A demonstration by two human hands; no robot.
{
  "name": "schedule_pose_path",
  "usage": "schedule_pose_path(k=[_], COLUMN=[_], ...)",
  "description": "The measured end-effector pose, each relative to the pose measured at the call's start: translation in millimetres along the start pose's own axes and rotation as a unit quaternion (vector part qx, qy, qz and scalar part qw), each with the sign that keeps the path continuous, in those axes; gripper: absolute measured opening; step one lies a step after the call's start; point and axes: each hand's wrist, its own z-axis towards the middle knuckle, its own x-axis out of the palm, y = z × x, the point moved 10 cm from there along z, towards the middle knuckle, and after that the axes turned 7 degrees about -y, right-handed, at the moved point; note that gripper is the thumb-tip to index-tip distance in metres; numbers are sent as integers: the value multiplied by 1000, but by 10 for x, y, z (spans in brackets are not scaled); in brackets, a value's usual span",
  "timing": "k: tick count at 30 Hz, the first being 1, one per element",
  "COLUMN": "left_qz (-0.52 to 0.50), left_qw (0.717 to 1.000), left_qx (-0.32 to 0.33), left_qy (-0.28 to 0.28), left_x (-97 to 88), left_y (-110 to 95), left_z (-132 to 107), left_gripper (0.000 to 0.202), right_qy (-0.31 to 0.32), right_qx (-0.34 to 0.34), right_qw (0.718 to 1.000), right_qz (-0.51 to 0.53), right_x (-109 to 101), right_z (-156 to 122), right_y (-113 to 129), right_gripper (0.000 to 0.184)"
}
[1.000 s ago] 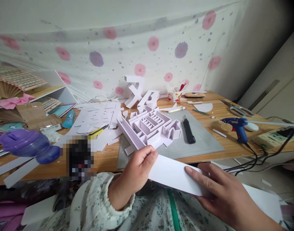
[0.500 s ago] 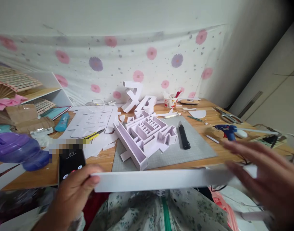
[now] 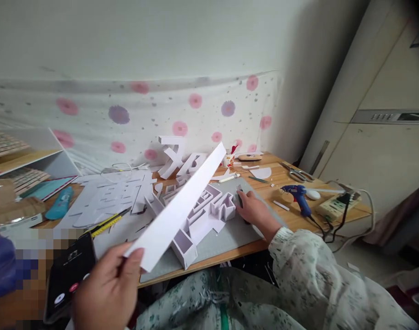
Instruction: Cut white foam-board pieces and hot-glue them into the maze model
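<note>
My left hand point(image 3: 108, 282) pinches the near end of a long white foam-board strip point(image 3: 182, 206) between thumb and fingers. The strip slants up and away to the right, hiding part of the white foam-board letter structure point(image 3: 202, 224) behind it. On the grey cutting mat point(image 3: 242, 236), my right hand point(image 3: 255, 208) is closed around a black utility knife point(image 3: 240, 192). Its fingers and sleeve hide much of the knife, which lies just right of the structure. Another white piece with angular strokes point(image 3: 173, 156) stands at the back.
A blue glue gun point(image 3: 298, 197), a power strip point(image 3: 336, 206) with cords and scissors point(image 3: 296, 173) are at the right. Left are cut white sheets point(image 3: 108, 195), a yellow cutter point(image 3: 108, 224), a phone point(image 3: 72, 279) and a blue bottle point(image 3: 60, 203).
My right hand has left the strip's right side and reached the utility knife on the mat. The strip has swung from level to slanting upward in my left hand. The view has shifted.
</note>
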Motion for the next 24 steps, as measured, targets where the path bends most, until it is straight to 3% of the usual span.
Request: schedule_pose_path(k=[2,6,11,12,14,16,17,21,24], left_qz=[-21,-16,-20,-17,-8,1,2,-12,-12], left_qw=[998,984,958,955,950,947,946,947,946], left_qx=[52,179,286,296,312,319,320,316,312], left_qy=[21,-19,-12,-2,20,37,42,57,83], left_x=[197,440,866,975,1196,1402,1489,1731,1841], left_y=[-391,-959,-1394,-1446,-1517,-1529,-1516,-1396,-1305], left_z=[-70,-147,-289,-324,-406,-493,-536,-683,-756], left_gripper=[17,10,10,12,18,22,23,29,30], right_qy=[23,36,32,31,-9,-11,-2,53,106], right_qx=[13,37,65,66,87,99,106,117,69], right_qw=[1000,998,982,972,899,841,832,853,887], right_qz=[-5,41,173,222,430,531,545,505,445], right_x=[45,-64,-367,-423,-570,-616,-608,-518,-483], right_z=[38,-86,-776,-926,-1168,-1337,-1396,-1521,-1553], right_y=[-49,-368,-913,-998,-1157,-1221,-1214,-991,-676], right_gripper=[52,50,60,60,56,56,58,66,65])
